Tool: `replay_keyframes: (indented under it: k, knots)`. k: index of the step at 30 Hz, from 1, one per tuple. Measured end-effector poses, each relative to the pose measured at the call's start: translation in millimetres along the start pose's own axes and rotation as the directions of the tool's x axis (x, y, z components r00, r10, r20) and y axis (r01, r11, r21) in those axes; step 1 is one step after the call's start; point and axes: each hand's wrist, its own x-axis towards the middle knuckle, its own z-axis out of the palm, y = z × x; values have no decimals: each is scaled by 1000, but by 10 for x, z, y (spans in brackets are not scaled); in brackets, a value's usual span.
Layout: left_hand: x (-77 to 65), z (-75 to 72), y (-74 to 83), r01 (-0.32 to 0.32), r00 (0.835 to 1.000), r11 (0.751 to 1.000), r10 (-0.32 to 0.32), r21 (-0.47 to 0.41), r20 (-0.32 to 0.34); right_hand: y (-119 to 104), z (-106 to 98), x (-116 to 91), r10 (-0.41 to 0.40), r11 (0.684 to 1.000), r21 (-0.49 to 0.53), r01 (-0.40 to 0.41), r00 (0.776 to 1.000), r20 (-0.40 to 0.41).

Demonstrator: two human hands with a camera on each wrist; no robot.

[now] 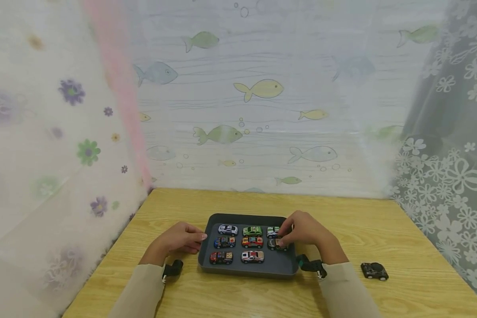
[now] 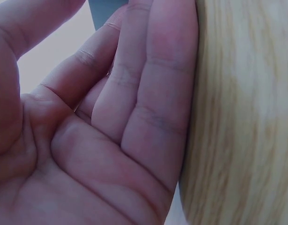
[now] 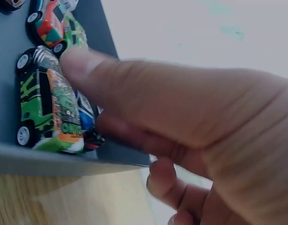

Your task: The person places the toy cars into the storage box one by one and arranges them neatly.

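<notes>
A dark grey tray (image 1: 258,270) holds several small toy cars in rows. Beside its left wall is my left hand (image 1: 179,238), fingertips right at the rim; in the left wrist view its fingers (image 2: 165,89) lie fairly straight along the table. My right hand (image 1: 308,229) reaches over the tray's right side. Its thumb (image 3: 148,93) overlaps the top of a black-and-green toy car with an orange roof (image 3: 64,101), which sits on the tray floor. Behind that car stands a blue-and-white one (image 3: 85,110), partly hidden. The right index fingertip is partly hidden behind the cars.
A black toy car (image 1: 375,270) sits alone on the wooden table (image 1: 413,247), right of the tray. Other cars in the tray include a green one (image 1: 252,231) and a white-and-red one (image 1: 252,256). A fish-patterned curtain (image 1: 262,132) hangs behind the table.
</notes>
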Motion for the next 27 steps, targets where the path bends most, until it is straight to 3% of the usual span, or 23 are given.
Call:
replay_keyframes:
  k: [4,9,19,27]
  knots:
    - [9,4,-9,2,1000,1000,-2,-8,4,-8,-93,-73,-44,999,18,44,998,-38]
    - [11,2,-6,13,1000,1000,-13,-12,-9,38,-227,-247,-76,997,-41,72,992,-104]
    - [8,-19,-16,21,1000,1000,-22,-10,-12,309,-571,-819,-59,991,-128,39,985,-160]
    - [25,-16,-25,6,1000,1000,-6,-5,2,568,-736,-1326,21,994,-99,-37,988,-155]
